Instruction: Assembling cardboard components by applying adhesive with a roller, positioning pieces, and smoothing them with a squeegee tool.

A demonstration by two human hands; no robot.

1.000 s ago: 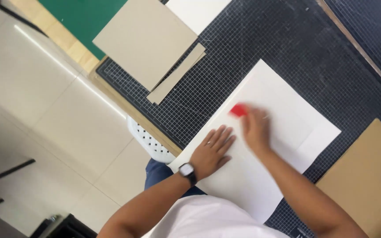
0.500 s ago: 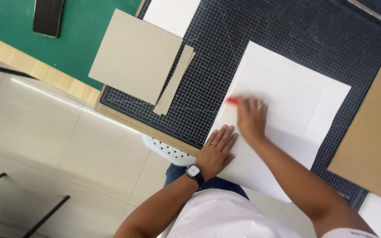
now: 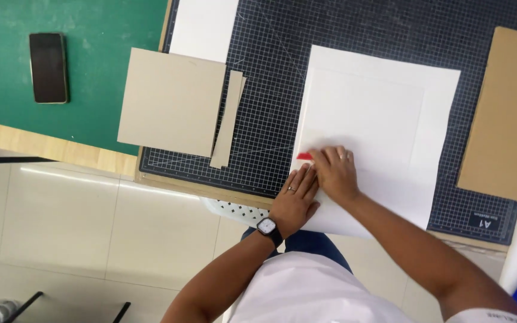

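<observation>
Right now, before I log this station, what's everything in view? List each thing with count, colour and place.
cutting mat: 1, dark with white grid, on the bench
white sheet: 1, under both hands
red tool: 1, at the sheet's left edge, mostly hidden by the right hand
grey board: 1, mat's left edge
grey strip: 1, beside that board
brown board: 1, right
phone: 1, black, on green surface
left hand: flat on sheet, wears watch
right hand: on red tool

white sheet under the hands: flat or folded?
Flat. The white sheet lies spread on the cutting mat, all visible edges down; left hand and right hand press its near-left edge.
</observation>
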